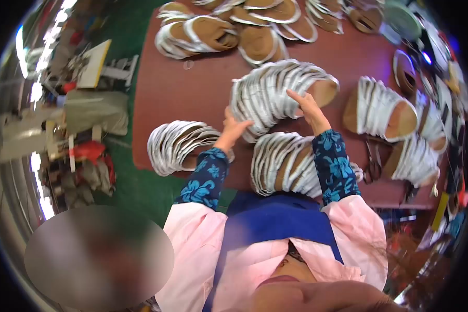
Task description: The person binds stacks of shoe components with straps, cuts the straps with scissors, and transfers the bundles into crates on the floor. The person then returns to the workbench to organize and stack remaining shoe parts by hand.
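Stack of white-edged pieces (268, 96) is getting held between half-curled left hand (235, 128) and right hand (310, 110), prolly so nothing's splaying.

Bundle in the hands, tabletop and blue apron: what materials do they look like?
Bundle: matte brown faces, maybe leather or board; white edging, perhaps tape or synthetic, bending round the curves.
Tabletop: smooth, dull red; possibly vinyl or paint, core hidden.
Blue apron: likely cloth, matte, judging by its soft drape.
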Demonstrator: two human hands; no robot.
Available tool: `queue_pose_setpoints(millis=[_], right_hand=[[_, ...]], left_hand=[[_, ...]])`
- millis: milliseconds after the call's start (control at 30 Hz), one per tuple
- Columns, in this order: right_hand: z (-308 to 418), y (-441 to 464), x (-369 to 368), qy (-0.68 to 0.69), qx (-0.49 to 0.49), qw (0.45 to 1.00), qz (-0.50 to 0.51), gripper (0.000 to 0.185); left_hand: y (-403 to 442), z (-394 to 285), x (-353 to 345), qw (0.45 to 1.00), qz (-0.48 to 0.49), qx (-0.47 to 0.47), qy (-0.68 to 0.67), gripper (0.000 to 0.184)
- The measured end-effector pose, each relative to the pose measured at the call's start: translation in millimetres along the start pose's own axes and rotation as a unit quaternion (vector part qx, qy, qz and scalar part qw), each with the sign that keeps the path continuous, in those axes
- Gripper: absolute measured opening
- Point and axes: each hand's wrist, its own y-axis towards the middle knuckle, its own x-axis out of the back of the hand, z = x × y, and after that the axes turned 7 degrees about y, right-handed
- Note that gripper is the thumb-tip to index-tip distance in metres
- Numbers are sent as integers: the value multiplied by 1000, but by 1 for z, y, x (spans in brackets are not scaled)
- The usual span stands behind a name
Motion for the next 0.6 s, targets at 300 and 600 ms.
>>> queue_pose_setpoints(millis=[300, 600], right_hand=[[-10, -1, -95, 124, 93, 986, -66, 55], [-44, 56, -373, 125, 40, 991, -6, 46]], left_hand=[[33, -33, 48, 978, 4, -166, 127, 108], [115, 44, 348, 942, -20, -306, 136, 91]])
